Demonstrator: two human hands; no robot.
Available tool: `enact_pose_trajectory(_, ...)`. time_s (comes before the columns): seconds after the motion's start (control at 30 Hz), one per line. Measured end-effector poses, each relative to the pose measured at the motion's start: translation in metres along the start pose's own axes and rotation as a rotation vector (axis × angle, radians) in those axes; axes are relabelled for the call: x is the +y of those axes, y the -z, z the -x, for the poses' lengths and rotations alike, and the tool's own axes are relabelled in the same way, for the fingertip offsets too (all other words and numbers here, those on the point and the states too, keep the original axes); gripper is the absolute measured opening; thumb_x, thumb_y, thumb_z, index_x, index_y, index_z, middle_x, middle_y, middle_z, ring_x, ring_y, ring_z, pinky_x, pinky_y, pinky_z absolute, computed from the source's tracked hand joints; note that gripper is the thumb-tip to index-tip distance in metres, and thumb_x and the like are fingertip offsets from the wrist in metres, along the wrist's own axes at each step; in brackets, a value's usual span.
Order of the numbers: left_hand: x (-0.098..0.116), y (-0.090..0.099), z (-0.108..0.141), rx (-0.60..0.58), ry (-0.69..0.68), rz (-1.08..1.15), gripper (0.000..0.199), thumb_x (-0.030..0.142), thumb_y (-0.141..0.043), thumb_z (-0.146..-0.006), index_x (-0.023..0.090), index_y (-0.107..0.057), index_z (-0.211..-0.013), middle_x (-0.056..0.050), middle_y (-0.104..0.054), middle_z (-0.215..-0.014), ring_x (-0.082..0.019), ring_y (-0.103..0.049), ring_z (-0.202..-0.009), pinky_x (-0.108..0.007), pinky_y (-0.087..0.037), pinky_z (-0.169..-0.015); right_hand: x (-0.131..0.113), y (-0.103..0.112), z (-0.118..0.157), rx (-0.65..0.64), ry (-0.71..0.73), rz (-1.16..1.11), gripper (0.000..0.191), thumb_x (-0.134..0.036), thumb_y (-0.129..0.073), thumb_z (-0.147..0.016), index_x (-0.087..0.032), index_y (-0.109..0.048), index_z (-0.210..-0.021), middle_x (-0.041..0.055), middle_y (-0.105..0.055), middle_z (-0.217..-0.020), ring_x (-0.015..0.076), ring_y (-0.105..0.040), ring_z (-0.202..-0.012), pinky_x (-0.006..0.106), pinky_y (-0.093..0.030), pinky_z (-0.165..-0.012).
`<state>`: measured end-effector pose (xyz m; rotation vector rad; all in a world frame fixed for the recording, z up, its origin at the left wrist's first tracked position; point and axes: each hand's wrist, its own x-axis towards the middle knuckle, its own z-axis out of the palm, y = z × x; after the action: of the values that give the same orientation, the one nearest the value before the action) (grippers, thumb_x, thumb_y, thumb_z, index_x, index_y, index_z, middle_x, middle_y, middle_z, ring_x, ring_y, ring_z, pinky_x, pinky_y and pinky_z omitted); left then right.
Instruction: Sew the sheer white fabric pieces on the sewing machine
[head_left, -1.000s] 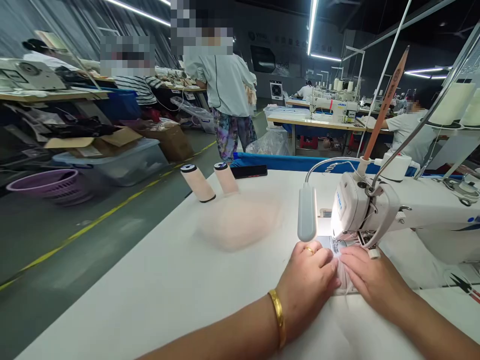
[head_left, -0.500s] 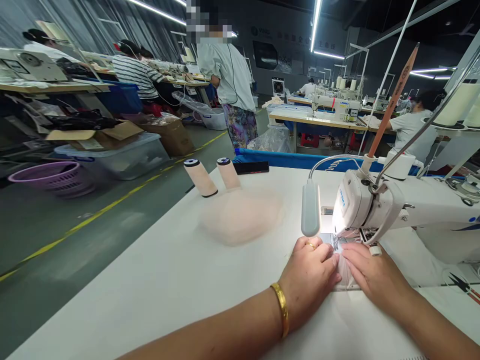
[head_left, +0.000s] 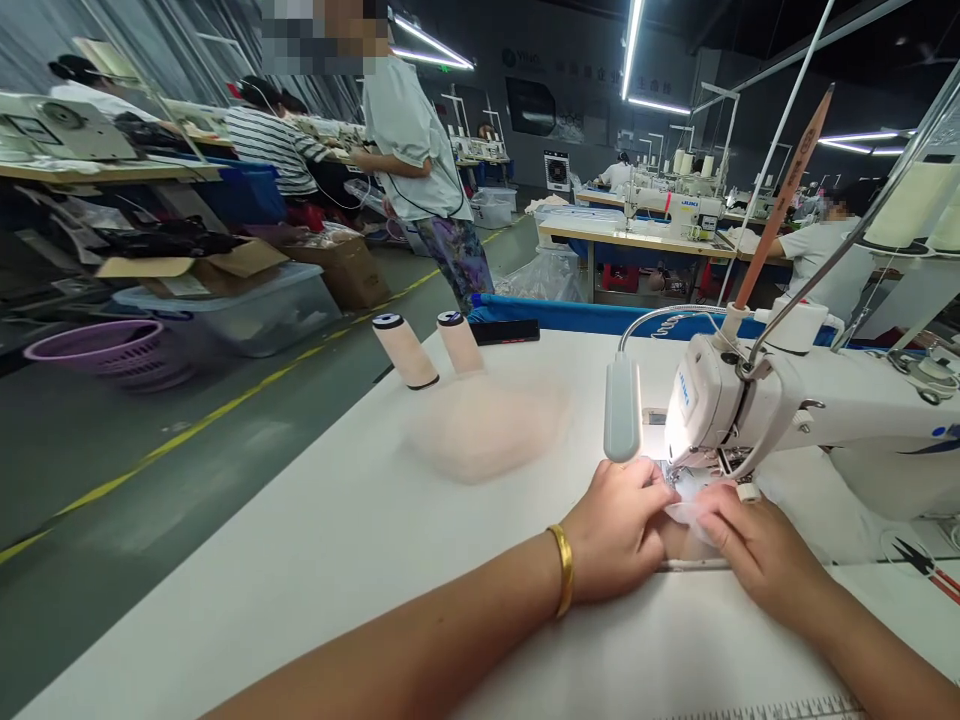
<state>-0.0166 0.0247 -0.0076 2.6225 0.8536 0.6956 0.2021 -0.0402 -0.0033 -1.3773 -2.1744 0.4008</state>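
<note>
My left hand (head_left: 619, 525), with a gold bangle on its wrist, is closed at the left of the presser foot. Its thumb and fingers pinch a piece of sheer white fabric (head_left: 684, 513). From the right side my right hand (head_left: 765, 545) grips the same fabric, fingers bent and fingertips partly hidden. A lit white sewing machine (head_left: 694, 400) stands over the cloth, its needle area just beyond my fingertips. More pale sheer cloth (head_left: 810, 500) lies under the machine's arm. A small grey lamp (head_left: 622, 410) hangs beside the machine head.
Two pale thread cones (head_left: 406, 352) and a dark flat object (head_left: 506, 332) sit at the table's far edge. A blurred beige patch (head_left: 487, 425) is before them. Red-handled snips (head_left: 926, 570) lie at right; a ruler scale (head_left: 802, 708) runs along the front. A person (head_left: 412, 140) stands in the aisle.
Both hands have shifted slightly, and the fabric between them is now lifted into a fold. My left ring finger is less visible. The person in the aisle has moved left and turned.
</note>
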Motion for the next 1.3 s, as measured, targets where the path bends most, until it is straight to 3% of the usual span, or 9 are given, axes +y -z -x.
enact_pose_trajectory(0.17, -0.003, -0.004, -0.008, 0.023, 0.027, 0.035, 0.003, 0.02, -0.066, -0.081, 0.019, -0.069, -0.082, -0.005, -0.061, -0.093, -0.023, -0.054, -0.089, -0.037, -0.045, -0.08, 0.0, -0.002, -0.003, 0.132, -0.196, -0.153, 0.038, -0.046, -0.035, -0.111, -0.023, -0.063, -0.097, 0.0037, -0.071, -0.087, 0.0225, -0.067, -0.08, 0.032, -0.052, -0.072)
enact_pose_trajectory(0.3, -0.007, -0.009, -0.01, 0.072, -0.004, -0.005, 0.01, 0.021, -0.067, -0.088, 0.018, -0.069, -0.078, -0.005, -0.064, -0.093, -0.023, -0.055, -0.09, -0.036, -0.043, -0.078, 0.001, -0.004, -0.003, 0.166, -0.21, -0.11, 0.045, -0.051, -0.032, -0.111, -0.023, -0.062, -0.092, 0.001, -0.062, -0.069, 0.0212, -0.06, -0.064, 0.031, -0.047, -0.06)
enact_pose_trajectory(0.4, -0.008, -0.01, -0.009, 0.102, -0.054, -0.064, 0.019, 0.016, -0.062, -0.093, 0.019, -0.07, -0.075, -0.004, -0.066, -0.09, -0.022, -0.056, -0.087, -0.035, -0.04, -0.076, 0.0, -0.001, -0.001, 0.08, -0.124, -0.051, 0.048, -0.049, -0.025, -0.112, -0.024, -0.057, -0.086, -0.0007, -0.057, -0.065, 0.0197, -0.055, -0.06, 0.031, -0.043, -0.059)
enact_pose_trajectory(0.53, -0.005, -0.007, 0.001, 0.129, -0.177, -0.09, 0.019, 0.017, -0.062, -0.095, 0.022, -0.073, -0.081, -0.003, -0.07, -0.092, -0.022, -0.059, -0.09, -0.037, -0.039, -0.08, -0.006, 0.006, 0.006, -0.09, 0.137, 0.091, 0.044, -0.055, -0.027, -0.111, -0.023, -0.058, -0.105, 0.0043, -0.067, -0.089, 0.0222, -0.059, -0.078, 0.036, -0.046, -0.077)
enact_pose_trajectory(0.6, -0.003, -0.006, 0.009, 0.141, -0.225, -0.071, 0.017, 0.014, -0.062, -0.095, 0.023, -0.074, -0.087, -0.002, -0.072, -0.091, -0.022, -0.061, -0.092, -0.038, -0.039, -0.084, -0.01, 0.008, 0.009, -0.132, 0.193, 0.179, 0.04, -0.056, -0.036, -0.11, -0.022, -0.057, -0.104, 0.0049, -0.065, -0.091, 0.023, -0.057, -0.08, 0.037, -0.044, -0.079)
enact_pose_trajectory(0.8, -0.001, -0.002, 0.017, 0.13, -0.258, -0.032, 0.02, 0.005, -0.061, -0.09, 0.021, -0.071, -0.088, 0.0, -0.076, -0.091, -0.02, -0.064, -0.097, -0.04, -0.037, -0.092, -0.014, 0.009, 0.01, -0.174, 0.217, 0.252, 0.023, -0.043, -0.052, -0.107, -0.022, -0.056, -0.1, 0.0025, -0.062, -0.089, 0.0221, -0.055, -0.08, 0.036, -0.04, -0.077)
enact_pose_trajectory(1.03, -0.005, 0.001, 0.015, 0.082, -0.259, -0.081, 0.021, 0.002, -0.062, -0.083, 0.019, -0.059, -0.07, 0.002, -0.076, -0.089, -0.019, -0.065, -0.097, -0.038, -0.036, -0.087, -0.012, 0.008, 0.01, -0.165, 0.219, 0.217, 0.017, -0.039, -0.054, -0.107, -0.024, -0.056, -0.1, 0.0017, -0.066, -0.091, 0.0214, -0.057, -0.083, 0.035, -0.04, -0.078)
enact_pose_trajectory(1.3, -0.008, 0.005, 0.007, 0.095, -0.258, -0.145, 0.019, 0.009, -0.057, -0.094, 0.021, -0.068, -0.085, -0.002, -0.074, -0.087, -0.02, -0.062, -0.088, -0.037, -0.036, -0.08, -0.009, 0.005, 0.006, -0.158, 0.204, 0.201, 0.011, -0.032, -0.052, -0.108, -0.023, -0.057, -0.107, 0.0036, -0.069, -0.096, 0.023, -0.062, -0.087, 0.038, -0.043, -0.079)
